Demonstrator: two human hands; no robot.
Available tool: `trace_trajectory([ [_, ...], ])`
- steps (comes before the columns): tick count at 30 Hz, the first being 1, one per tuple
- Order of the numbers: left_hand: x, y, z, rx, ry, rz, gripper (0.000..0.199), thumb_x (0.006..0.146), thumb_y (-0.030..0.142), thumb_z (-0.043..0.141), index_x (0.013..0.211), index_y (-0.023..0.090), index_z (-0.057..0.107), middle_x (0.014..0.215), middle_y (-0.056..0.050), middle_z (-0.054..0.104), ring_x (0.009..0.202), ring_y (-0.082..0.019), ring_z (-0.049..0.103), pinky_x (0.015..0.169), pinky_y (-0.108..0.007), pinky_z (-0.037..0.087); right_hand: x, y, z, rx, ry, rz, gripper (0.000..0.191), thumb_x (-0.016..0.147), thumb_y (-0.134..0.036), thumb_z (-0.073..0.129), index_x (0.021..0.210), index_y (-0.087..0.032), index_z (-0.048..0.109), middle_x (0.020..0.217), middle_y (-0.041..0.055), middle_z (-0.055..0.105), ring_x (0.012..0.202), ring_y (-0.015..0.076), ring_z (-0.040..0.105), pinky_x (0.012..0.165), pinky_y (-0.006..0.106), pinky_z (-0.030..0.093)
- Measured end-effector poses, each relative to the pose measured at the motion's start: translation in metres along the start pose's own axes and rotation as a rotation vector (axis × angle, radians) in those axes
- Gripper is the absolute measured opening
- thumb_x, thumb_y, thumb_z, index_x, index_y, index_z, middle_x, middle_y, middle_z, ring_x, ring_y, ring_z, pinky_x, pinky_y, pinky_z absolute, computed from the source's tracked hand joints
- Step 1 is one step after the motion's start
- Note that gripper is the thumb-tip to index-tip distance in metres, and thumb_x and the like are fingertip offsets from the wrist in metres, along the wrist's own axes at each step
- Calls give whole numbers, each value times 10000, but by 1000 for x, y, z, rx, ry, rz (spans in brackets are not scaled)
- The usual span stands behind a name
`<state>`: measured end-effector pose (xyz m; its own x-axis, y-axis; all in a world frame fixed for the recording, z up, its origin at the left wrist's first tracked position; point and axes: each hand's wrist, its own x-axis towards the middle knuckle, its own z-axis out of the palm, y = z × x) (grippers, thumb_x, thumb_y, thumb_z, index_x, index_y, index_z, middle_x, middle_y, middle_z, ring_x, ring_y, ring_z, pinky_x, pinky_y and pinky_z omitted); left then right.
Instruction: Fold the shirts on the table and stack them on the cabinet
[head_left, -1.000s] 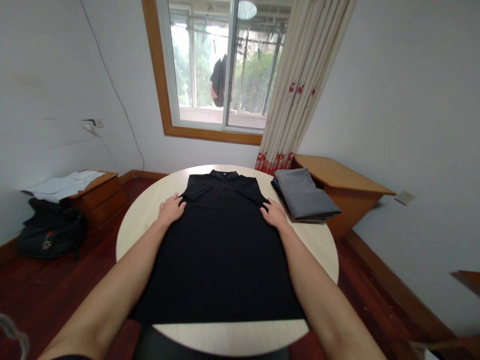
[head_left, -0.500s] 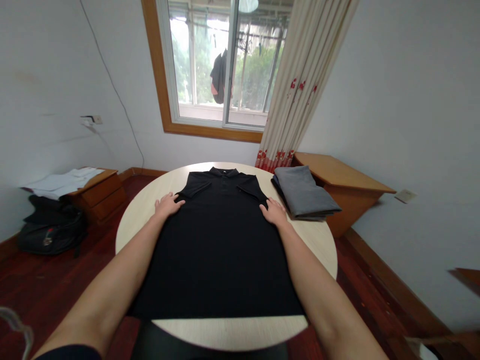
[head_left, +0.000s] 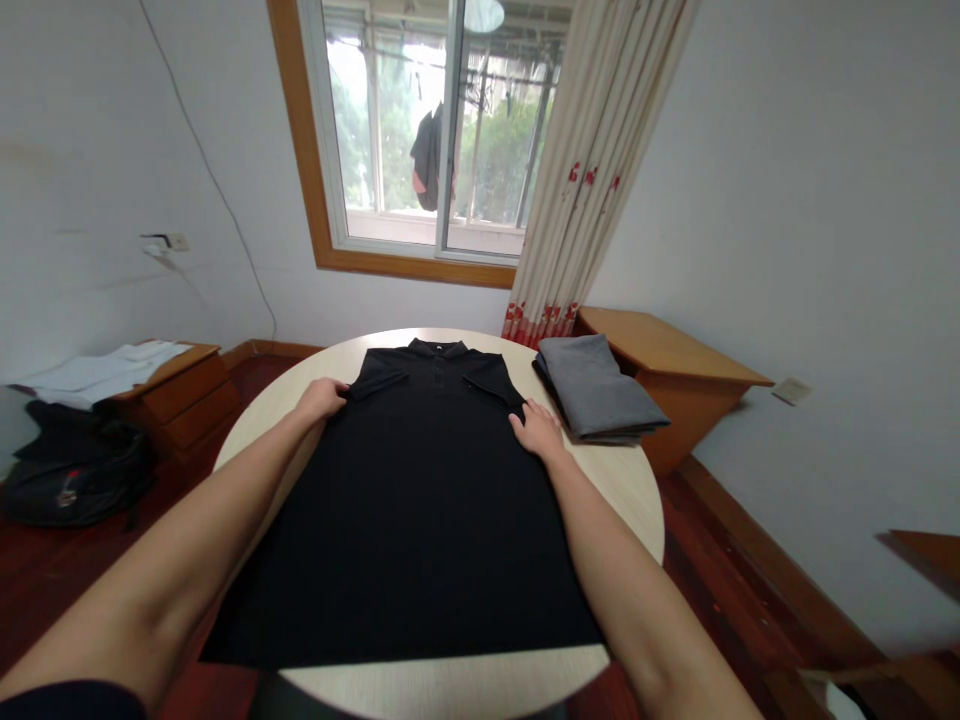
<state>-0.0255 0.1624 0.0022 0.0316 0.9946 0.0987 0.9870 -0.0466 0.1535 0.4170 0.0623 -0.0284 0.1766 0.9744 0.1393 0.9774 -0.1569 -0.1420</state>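
A folded grey garment [head_left: 596, 385] lies at two o'clock on a round table [head_left: 637, 480]. A wooden cabinet [head_left: 664, 370] stands behind; a black bag [head_left: 71, 480] at nine o'clock.

Round table [head_left: 637, 490]: its near edge runs off the bottom of the picture, and the black shirt [head_left: 420, 510] hides most of its top.
Left hand [head_left: 321, 398]: its fingertips lie at the shirt's edge; whether they pinch the cloth is too small to tell.
Arms: both are cut off at the bottom edge.
Black bag [head_left: 67, 480]: the left edge cuts it off.
Grey folded clothes [head_left: 596, 385]: how many pieces are in the pile cannot be told.
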Motion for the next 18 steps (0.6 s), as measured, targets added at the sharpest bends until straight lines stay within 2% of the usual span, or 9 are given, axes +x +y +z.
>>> trace_trajectory([
  [4, -6, -1, -10, 53, 27, 38, 394, 738, 232, 597, 1090, 257, 770, 1185, -58, 728, 1140, -297, 639, 937, -305, 499, 0, 0, -1, 7, -4, 3, 584, 997, -471, 329, 1445, -126, 473, 1595, 127, 331, 1445, 275, 324, 1173, 446, 244],
  [7, -9, -1, -20, 88, 42, 34, 284, 728, 267, 595, 930, 238, 792, 1098, -94, 747, 1070, -329, 658, 892, -349, 518, 1, 0, -1, 12, -7, -2, 587, 995, -475, 330, 1446, -126, 470, 1592, 131, 336, 1445, 270, 323, 1169, 445, 246],
  [9, -6, 4, -24, 88, 69, 35, 318, 772, 286, 548, 978, 210, 778, 1119, -116, 738, 1076, -336, 653, 889, -367, 520, 1, 0, -1, 15, -11, -3, 583, 995, -471, 332, 1442, -125, 475, 1593, 130, 335, 1448, 267, 319, 1170, 444, 245],
  [12, 8, 17, -24, 61, 84, 72, 423, 846, 288, 457, 1170, 207, 717, 1235, -92, 701, 1146, -298, 629, 927, -341, 504, 0, 0, 0, 19, -11, 0, 580, 996, -461, 331, 1442, -121, 476, 1598, 123, 326, 1456, 265, 307, 1176, 440, 237],
  [15, 29, 29, -15, 36, 36, 115, 450, 884, 306, 423, 1238, 224, 688, 1273, -62, 688, 1191, -257, 615, 972, -293, 474, -1, -1, 0, 16, -10, 4, 578, 997, -454, 328, 1449, -124, 472, 1601, 115, 322, 1459, 264, 303, 1186, 432, 221],
  [18, 49, 37, -3, 17, -50, 148, 481, 863, 379, 486, 1288, 238, 661, 1336, -49, 651, 1247, -244, 584, 1030, -278, 436, -1, 0, 1, 13, -6, 8, 576, 996, -451, 326, 1452, -131, 472, 1600, 107, 325, 1458, 263, 308, 1190, 433, 218],
])
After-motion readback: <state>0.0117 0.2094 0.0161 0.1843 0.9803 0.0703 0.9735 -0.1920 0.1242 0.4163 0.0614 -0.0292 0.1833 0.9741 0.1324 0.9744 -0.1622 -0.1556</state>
